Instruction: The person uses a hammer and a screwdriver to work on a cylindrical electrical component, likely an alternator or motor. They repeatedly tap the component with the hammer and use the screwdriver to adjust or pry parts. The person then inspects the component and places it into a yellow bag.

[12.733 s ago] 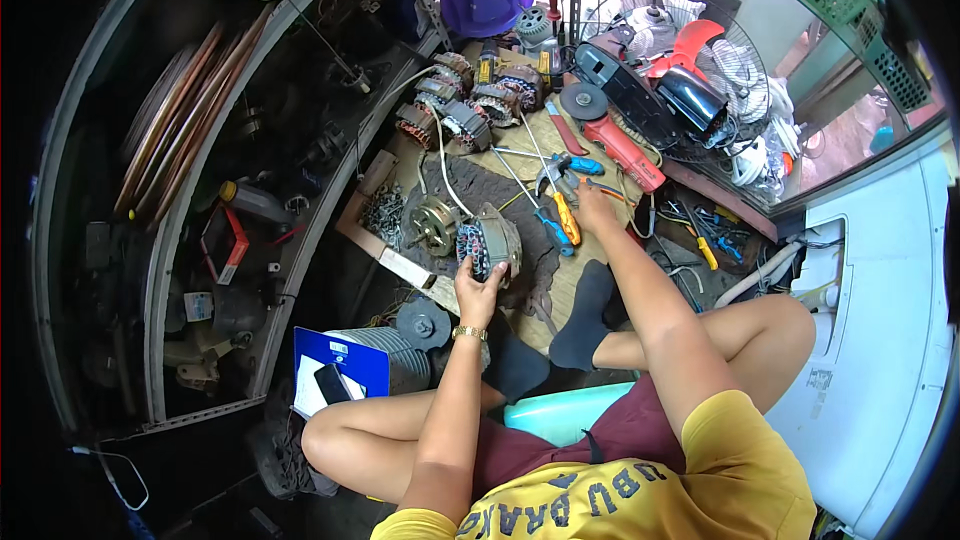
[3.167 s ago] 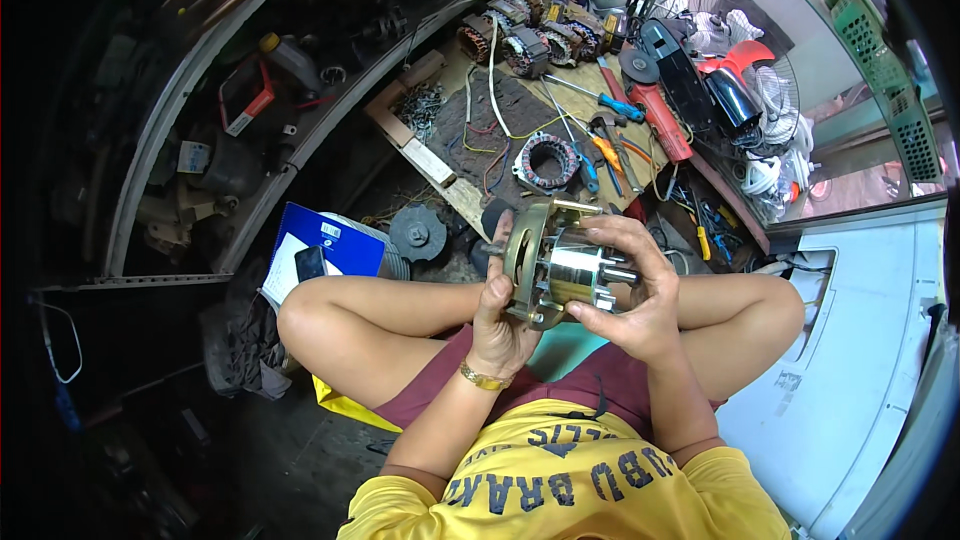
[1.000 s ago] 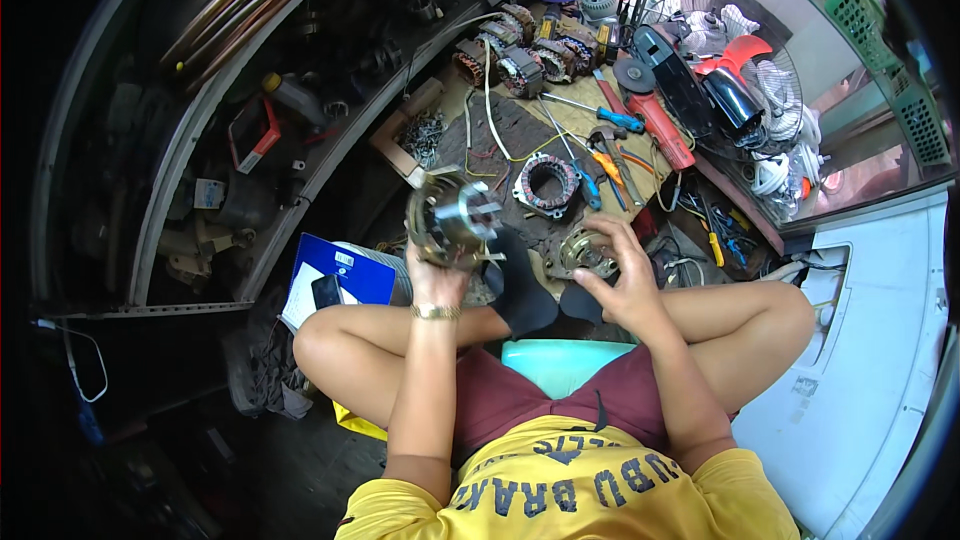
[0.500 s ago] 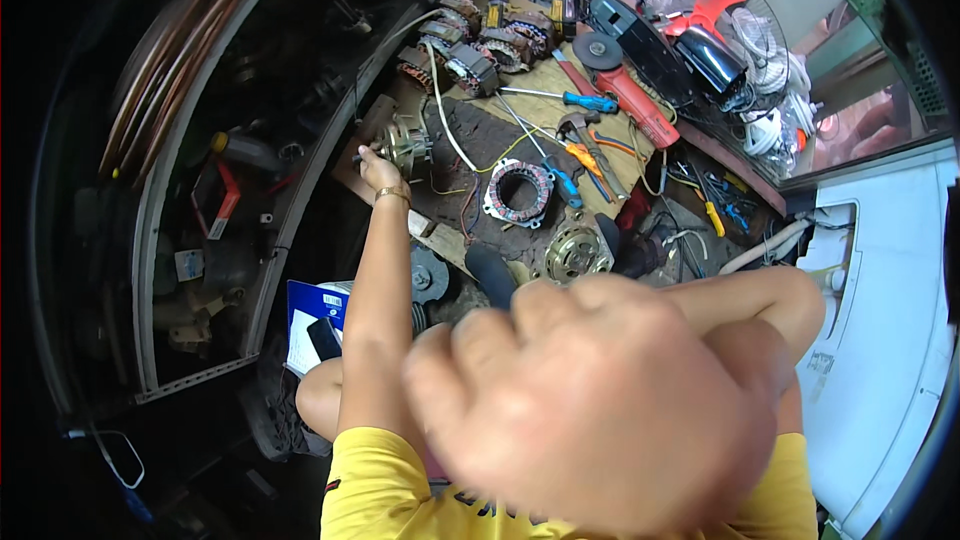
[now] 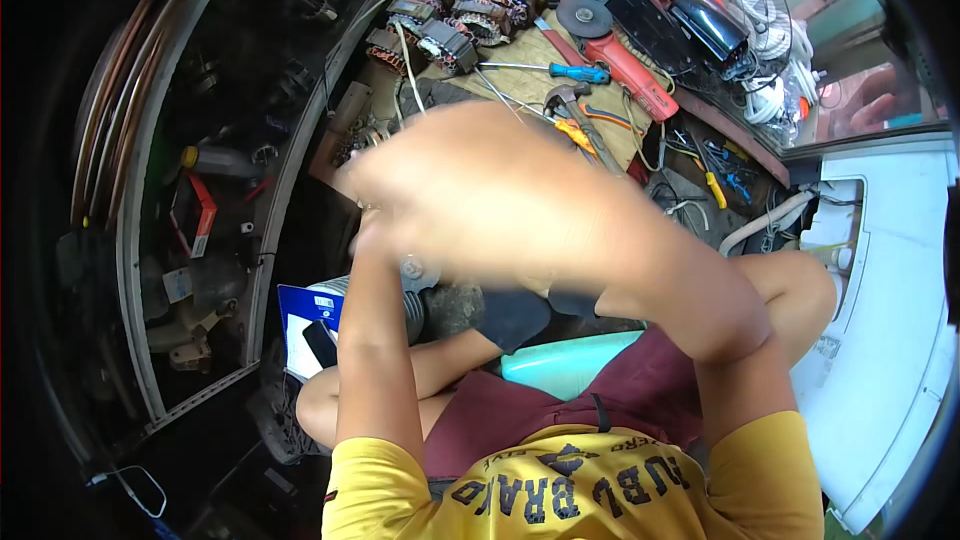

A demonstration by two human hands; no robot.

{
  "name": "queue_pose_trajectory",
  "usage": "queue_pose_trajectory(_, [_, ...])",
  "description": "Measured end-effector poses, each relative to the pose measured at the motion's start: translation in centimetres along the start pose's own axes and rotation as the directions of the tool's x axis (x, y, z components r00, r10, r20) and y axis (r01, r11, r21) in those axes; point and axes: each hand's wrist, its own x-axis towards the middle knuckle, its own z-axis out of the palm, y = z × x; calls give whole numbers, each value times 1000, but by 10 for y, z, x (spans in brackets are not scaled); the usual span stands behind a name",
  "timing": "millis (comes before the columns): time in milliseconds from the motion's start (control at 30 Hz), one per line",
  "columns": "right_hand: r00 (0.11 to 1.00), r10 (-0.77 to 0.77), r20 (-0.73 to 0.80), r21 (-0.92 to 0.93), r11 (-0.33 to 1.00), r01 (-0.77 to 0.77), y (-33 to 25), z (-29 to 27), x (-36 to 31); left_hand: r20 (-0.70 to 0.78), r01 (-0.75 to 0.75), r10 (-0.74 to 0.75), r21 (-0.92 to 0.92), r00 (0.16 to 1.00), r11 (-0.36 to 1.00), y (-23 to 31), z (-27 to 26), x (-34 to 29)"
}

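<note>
My right hand (image 5: 460,195) sweeps across the middle, close to the camera and smeared by motion. Its fingers cannot be made out, nor can I see whether anything is in them. Behind it, my left hand (image 5: 368,233) is nearly all covered; only a bit near the wrist shows, and its fingers are hidden. A sliver of a metal motor part (image 5: 374,134) shows just beyond the hands, by a wooden block (image 5: 348,108). Most of the work board's near half is blocked from sight by my right hand and forearm.
Several copper-wound stators (image 5: 447,46) sit at the back. Right of them lie a blue-handled screwdriver (image 5: 578,72), a red angle grinder (image 5: 628,78) and a hammer (image 5: 590,130). A metal shelf (image 5: 130,310) stands left, a white appliance casing (image 5: 885,310) right. A turquoise surface (image 5: 550,365) shows between my legs.
My right hand has moved forward and left from near my chest, now covering my left hand, the ring-shaped stator and the round brass-coloured cover. The view has shifted slightly.
</note>
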Motion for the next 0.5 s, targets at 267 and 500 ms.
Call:
queue_pose_trajectory(267, [530,836,144,-336,545,-768,204,122,-162,-258,-80,118,155,959,985,38,4,-25])
queue_pose_trajectory(500, [488,871,59,49,486,-873,209,152,-201,205,325,-256,-488,945,810,121,-29,-149])
